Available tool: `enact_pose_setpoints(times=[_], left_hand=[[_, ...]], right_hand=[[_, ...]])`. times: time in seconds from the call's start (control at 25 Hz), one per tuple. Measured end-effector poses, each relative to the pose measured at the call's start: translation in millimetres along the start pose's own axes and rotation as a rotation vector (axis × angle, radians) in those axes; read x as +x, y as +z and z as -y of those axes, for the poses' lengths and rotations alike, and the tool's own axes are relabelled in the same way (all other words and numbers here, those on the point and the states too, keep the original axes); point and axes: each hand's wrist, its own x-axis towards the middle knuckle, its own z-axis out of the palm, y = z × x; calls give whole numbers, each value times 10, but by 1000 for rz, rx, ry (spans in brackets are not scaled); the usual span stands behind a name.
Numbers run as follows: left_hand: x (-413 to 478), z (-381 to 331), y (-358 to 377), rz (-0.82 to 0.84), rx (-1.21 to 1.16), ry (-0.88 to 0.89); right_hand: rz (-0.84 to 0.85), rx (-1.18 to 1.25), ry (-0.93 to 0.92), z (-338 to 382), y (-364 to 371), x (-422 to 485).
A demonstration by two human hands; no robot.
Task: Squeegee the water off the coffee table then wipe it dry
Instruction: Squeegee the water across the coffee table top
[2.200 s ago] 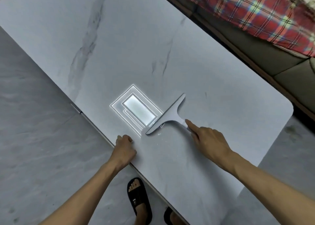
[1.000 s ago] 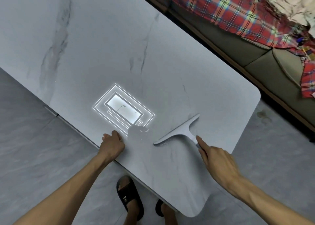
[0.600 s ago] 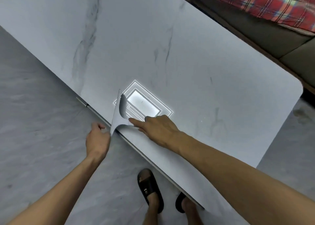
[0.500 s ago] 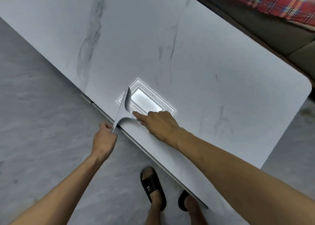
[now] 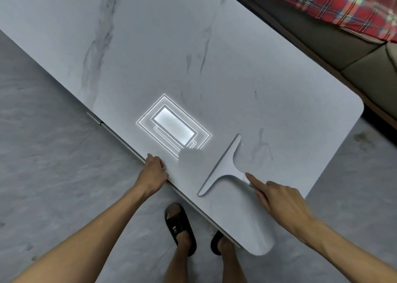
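Note:
A grey T-shaped squeegee (image 5: 223,166) lies blade-down on the grey marble coffee table (image 5: 193,57), near the table's near right part. My right hand (image 5: 279,201) grips its short handle, with the forefinger stretched along it. My left hand (image 5: 153,173) rests on the table's near edge, fingers curled over the rim, left of the blade. A ceiling lamp's bright rectangular reflection (image 5: 174,125) shines on the glossy top between the two hands. I cannot make out water on the surface.
A sofa (image 5: 354,53) with a red plaid cloth (image 5: 335,3) runs along the table's far side at the upper right. My feet in black slippers (image 5: 178,224) stand on the grey floor (image 5: 53,175) right by the table's near edge.
Half a second ago the squeegee stood at the near edge by my left hand. My right hand has carried it back to the right onto the tabletop. My left hand is back on the rim.

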Motion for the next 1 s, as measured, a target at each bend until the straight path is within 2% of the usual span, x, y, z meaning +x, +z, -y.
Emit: enact_pose_setpoints(times=[0.12, 0.32, 0.4, 0.52, 0.8, 1.0], left_hand=[[-40, -2, 50, -31, -11, 2], [-193, 41, 194, -145, -111, -19], [-258, 13, 307, -150, -117, -2], [-390, -74, 566, -115, -127, -9], [-848, -382, 1212, -45, -188, -87], [-1158, -514, 1322, -112, -265, -122]], right_hand=[[-21, -41, -11, 56, -21, -55], [-73, -28, -300, 770, 61, 364], [-95, -77, -349, 867, 143, 436], [-96, -115, -321, 540, 274, 327], [19, -83, -210, -532, 271, -300], [6, -97, -269, -661, 79, -519]])
